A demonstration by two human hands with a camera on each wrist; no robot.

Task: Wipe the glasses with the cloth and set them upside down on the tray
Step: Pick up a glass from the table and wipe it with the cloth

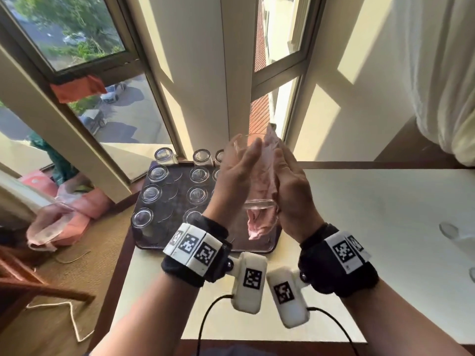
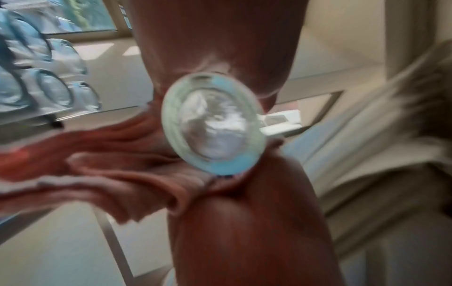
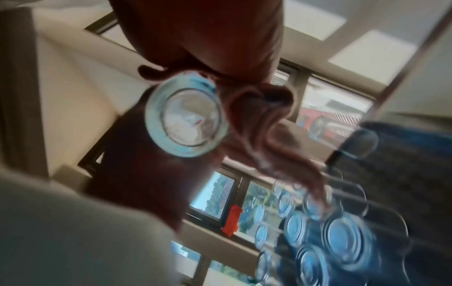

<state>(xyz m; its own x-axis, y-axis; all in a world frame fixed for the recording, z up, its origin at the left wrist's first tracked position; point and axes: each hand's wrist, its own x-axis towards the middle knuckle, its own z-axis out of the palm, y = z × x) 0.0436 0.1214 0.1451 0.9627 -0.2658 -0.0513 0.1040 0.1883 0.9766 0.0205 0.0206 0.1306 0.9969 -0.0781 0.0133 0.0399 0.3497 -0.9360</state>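
Note:
Above the tray, both hands press a clear glass (image 1: pixel 257 203) between them, its thick base toward me and its mouth pointing up and away. My left hand (image 1: pixel 237 173) holds the glass's left side. On the right side, my right hand (image 1: pixel 289 188) grips a pink cloth (image 1: pixel 262 176) against the glass. The cloth's tail hangs below the base. Both wrist views show the round base (image 2: pixel 212 125) (image 3: pixel 188 116) with the cloth (image 2: pixel 110 170) (image 3: pixel 264 125) bunched beside it. The dark tray (image 1: pixel 144 246) carries several upturned glasses (image 1: pixel 157 173).
The tray sits at the white table's (image 1: pixel 372 206) back left corner, against the window frame. Two more glasses (image 1: pixel 453 233) stand at the table's right edge. On the floor to the left lie pink bags (image 1: pixel 64 222) and a wooden chair frame (image 1: pixel 30 283).

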